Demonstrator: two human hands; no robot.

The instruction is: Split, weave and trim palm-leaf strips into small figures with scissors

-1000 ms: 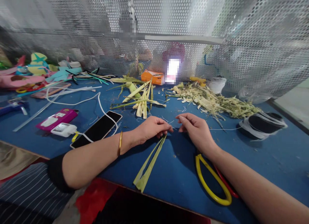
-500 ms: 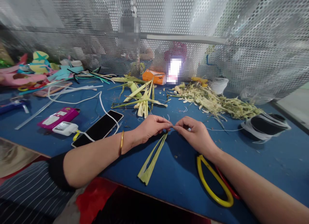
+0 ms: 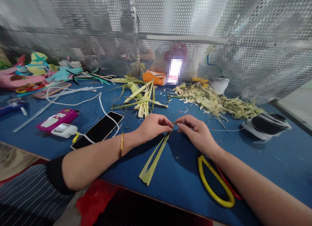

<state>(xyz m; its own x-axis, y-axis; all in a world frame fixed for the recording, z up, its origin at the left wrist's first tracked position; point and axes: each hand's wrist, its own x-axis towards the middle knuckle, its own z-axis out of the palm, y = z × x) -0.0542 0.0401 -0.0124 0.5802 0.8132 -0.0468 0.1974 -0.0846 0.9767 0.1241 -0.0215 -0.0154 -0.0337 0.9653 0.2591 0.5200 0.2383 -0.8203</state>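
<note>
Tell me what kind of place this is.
Probably a small craft workshop: a heap of pale green plant scraps, yellow-handled scissors and a black spool wound with white thread lie on the blue worktable.

Looks like a small craft workshop: blue work surface with heaped plant strips, a wound spool of white thread, yellow-and-red-handled scissors, loose plastic strips. Perforated metal screen backs it, clear plastic sheeting at the right.

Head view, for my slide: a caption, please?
Left hand pinching green leaf strips, right hand close by, over a blue table.
</note>
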